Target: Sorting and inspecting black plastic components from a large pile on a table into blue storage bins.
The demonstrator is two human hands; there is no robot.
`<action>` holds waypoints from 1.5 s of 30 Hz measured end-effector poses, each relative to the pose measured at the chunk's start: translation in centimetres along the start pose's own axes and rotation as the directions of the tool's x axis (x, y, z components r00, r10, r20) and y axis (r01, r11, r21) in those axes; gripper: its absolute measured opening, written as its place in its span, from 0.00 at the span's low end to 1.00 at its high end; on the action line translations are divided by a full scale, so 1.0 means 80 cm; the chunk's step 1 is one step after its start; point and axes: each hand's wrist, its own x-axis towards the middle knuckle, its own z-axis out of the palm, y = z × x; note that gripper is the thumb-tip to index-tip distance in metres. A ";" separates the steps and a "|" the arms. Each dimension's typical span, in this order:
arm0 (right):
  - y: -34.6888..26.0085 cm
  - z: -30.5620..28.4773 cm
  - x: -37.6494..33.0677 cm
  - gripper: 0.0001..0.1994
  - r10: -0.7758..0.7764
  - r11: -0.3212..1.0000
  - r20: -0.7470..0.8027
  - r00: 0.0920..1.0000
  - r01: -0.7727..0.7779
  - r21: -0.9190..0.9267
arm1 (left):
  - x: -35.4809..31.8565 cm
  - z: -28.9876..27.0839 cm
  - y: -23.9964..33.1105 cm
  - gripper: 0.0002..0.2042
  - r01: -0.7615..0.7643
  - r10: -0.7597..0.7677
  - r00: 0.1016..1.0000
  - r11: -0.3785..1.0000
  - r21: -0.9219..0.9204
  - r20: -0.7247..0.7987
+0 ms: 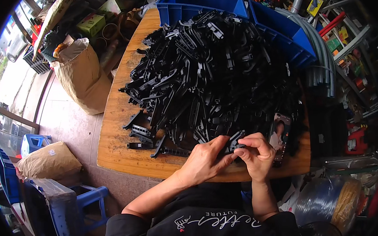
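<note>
Gripping one small dark part [231, 144] in the left hand [201, 162], with thumb and fingers closed on its left side, and pinching its right end with thumb and fingertips of the right hand [260, 154], over the near edge of a wooden table [118, 139]. Probably light and stiff, to judge by the look of moulded plastic; perhaps slightly slippery on smooth faces and fragile at thin ends if bent hard. Best taken by the long sides near the middle, clear of any fine clips too small to make out. Beyond, on the table, a high tangled pile [195, 80] of similar black parts, likely to snag on one another. At the near right, close to the right hand, a flat phone-like thing [281, 136]. Along the far side, two blue bins [301, 47]. Down the left, on a pale floor [71, 116], an open paper sack [84, 79], a closed sack [52, 162] and a blue stool [98, 194]. At the right, clear hoses [323, 74] beside crowded shelves.
</note>
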 end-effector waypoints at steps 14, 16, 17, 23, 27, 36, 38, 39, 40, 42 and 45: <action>-0.006 -0.007 -0.011 0.22 0.277 0.877 0.180 0.944 -0.325 0.354 | -0.015 0.004 -0.005 0.16 -0.141 0.141 0.990 0.990 -0.022 0.001; -0.008 -0.007 -0.013 0.22 0.287 0.873 0.176 0.942 -0.332 0.357 | -0.016 0.006 -0.005 0.15 -0.166 0.165 0.986 0.985 -0.042 -0.008; -0.009 -0.007 -0.014 0.21 0.296 0.869 0.172 0.940 -0.339 0.360 | -0.017 0.007 -0.003 0.14 -0.173 0.171 0.985 0.981 -0.089 -0.026; -0.009 -0.006 -0.015 0.17 0.257 0.884 0.096 0.962 -0.274 0.380 | -0.015 0.011 -0.001 0.13 -0.183 0.183 0.983 0.976 -0.116 -0.015; 0.001 -0.012 -0.013 0.17 0.171 0.952 0.024 0.985 -0.171 0.252 | -0.003 0.014 0.001 0.14 -0.106 0.106 0.994 0.987 -0.117 -0.006; -0.003 -0.015 0.021 0.15 0.091 0.995 0.149 0.985 -0.084 -0.056 | -0.004 -0.008 -0.002 0.21 -0.112 0.113 0.994 0.992 0.054 -0.011; 0.004 -0.055 0.078 0.12 0.037 0.982 -0.165 0.986 -0.067 -0.176 | 0.009 -0.043 0.000 0.24 -0.100 0.181 0.968 0.916 0.388 -0.176; 0.011 -0.092 0.127 0.12 -0.099 0.988 -0.274 0.957 0.061 -0.143 | 0.017 -0.057 -0.011 0.21 -0.059 0.237 0.921 0.868 0.492 -0.308; 0.009 -0.129 0.184 0.15 -0.137 0.958 -0.310 0.941 0.046 -0.285 | 0.023 -0.073 -0.019 0.18 0.061 0.242 0.872 0.809 0.585 -0.426; 0.012 -0.226 0.292 0.23 -0.242 0.876 -0.240 0.940 0.105 -0.470 | 0.043 -0.091 -0.027 0.15 0.249 0.189 0.864 0.644 0.723 -0.466; -0.025 -0.239 0.324 0.26 -0.200 0.740 -0.271 0.941 -0.036 -0.671 | 0.059 -0.098 -0.047 0.15 0.159 0.208 0.912 0.615 0.773 -0.353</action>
